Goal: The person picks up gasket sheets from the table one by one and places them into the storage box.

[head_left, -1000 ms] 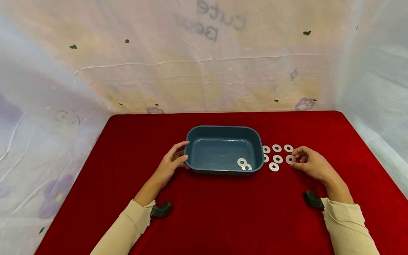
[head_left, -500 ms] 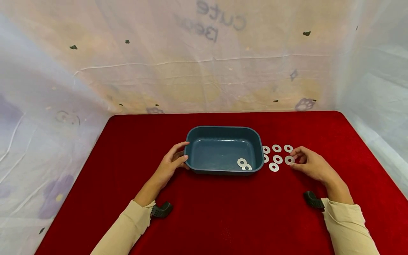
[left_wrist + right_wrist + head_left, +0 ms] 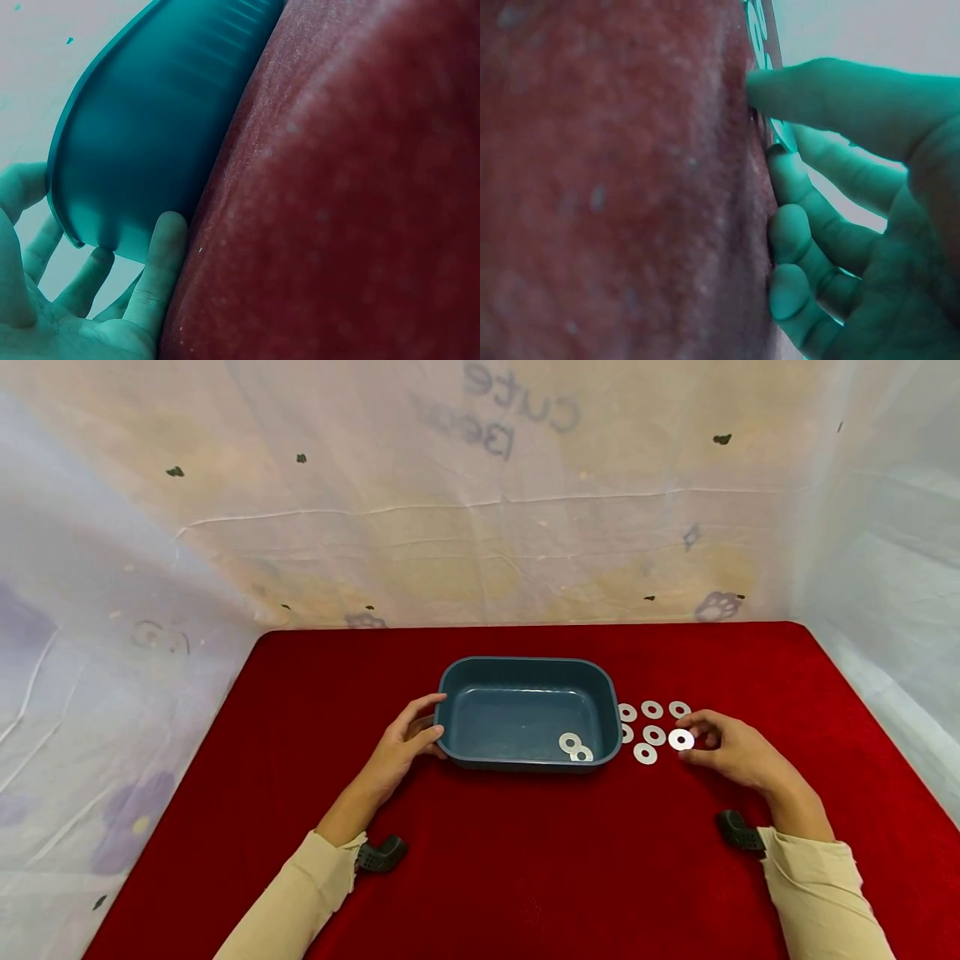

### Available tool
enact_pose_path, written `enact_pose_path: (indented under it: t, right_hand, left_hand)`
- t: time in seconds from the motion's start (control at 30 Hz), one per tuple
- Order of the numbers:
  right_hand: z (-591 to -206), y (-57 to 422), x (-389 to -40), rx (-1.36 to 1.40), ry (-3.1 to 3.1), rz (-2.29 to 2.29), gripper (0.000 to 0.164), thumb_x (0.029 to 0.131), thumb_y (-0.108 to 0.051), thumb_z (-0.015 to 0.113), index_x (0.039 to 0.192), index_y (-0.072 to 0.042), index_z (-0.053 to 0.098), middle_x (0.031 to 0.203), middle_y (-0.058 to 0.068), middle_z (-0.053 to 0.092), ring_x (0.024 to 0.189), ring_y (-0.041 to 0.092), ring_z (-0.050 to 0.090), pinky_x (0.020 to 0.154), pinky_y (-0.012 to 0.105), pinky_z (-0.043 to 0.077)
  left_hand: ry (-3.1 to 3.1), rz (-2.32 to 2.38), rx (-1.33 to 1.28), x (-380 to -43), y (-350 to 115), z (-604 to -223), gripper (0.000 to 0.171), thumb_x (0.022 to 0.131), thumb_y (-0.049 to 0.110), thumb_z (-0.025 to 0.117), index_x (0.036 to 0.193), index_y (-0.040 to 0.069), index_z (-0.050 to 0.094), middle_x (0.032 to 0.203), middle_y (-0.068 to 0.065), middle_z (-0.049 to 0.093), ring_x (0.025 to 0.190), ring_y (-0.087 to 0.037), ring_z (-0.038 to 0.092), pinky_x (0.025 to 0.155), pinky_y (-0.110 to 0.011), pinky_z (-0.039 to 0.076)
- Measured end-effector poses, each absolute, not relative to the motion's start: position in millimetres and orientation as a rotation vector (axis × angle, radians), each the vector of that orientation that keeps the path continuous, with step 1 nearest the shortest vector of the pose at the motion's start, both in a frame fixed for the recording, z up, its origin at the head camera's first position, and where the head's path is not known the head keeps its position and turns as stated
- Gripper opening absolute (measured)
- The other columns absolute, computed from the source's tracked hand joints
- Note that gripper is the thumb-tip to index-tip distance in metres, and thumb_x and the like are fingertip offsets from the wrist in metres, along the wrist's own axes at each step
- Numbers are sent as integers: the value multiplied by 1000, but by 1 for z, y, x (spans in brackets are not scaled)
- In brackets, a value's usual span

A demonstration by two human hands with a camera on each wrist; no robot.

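A blue rectangular plastic bin (image 3: pixel 517 766) sits mid-table, with two flat washers (image 3: pixel 564 739) overlapping in its near right corner. Against its left end rests my left hand (image 3: pixel 399 745); in the left wrist view the fingers (image 3: pixel 166 238) are spread along the end wall and the thumb touches the rim. Right of the bin, my right hand (image 3: pixel 738 750) pinches a pale washer (image 3: pixel 672 740) by its edge between thumb and fingertips. The right wrist view shows the washer (image 3: pixel 784 136) edge-on there, the other fingers curled low over the cloth.
Several more washers (image 3: pixel 663 736) lie loosely in rows on the red cloth (image 3: pixel 525 852), between the bin's right side and my right hand. Two at the left are partly hidden by the bin. A patterned curtain (image 3: pixel 420 527) hangs behind the table and down both sides.
The pinched washer has shifted slightly left and nearer me with the right fingertips and now catches the light more brightly. The left hand and the bin have stayed in place.
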State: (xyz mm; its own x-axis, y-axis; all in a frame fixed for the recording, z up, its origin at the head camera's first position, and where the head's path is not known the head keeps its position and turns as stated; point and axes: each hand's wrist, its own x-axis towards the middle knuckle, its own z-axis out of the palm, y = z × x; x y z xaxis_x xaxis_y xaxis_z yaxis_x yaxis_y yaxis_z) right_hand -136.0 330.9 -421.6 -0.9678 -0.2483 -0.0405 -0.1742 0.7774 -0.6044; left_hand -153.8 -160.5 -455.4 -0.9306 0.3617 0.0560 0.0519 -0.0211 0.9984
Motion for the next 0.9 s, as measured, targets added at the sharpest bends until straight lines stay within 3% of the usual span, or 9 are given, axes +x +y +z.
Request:
enact_pose_path:
  t: [0.27, 0.9]
  right_hand:
    - [-418, 332, -134, -354, 2806, -916, 40, 85, -15, 78, 121, -5, 65, 96, 6, 61, 72, 4, 46, 61, 23, 40]
    - [-417, 331, -135, -322, 2855, -905, 37, 81, -17, 81, 114, -3, 68, 84, 3, 60, 69, 2, 47, 60, 24, 40]
  left_hand:
    - [2022, 2052, 435, -154, -160, -454, 52, 102, 15, 56, 151, 13, 38, 146, -28, 44, 100, -19, 64, 80, -27, 56]
    - [2016, 2060, 423, -153, -161, -453, 53, 102, 16, 57, 151, 14, 38, 146, -26, 45, 104, -20, 62, 80, -27, 56]
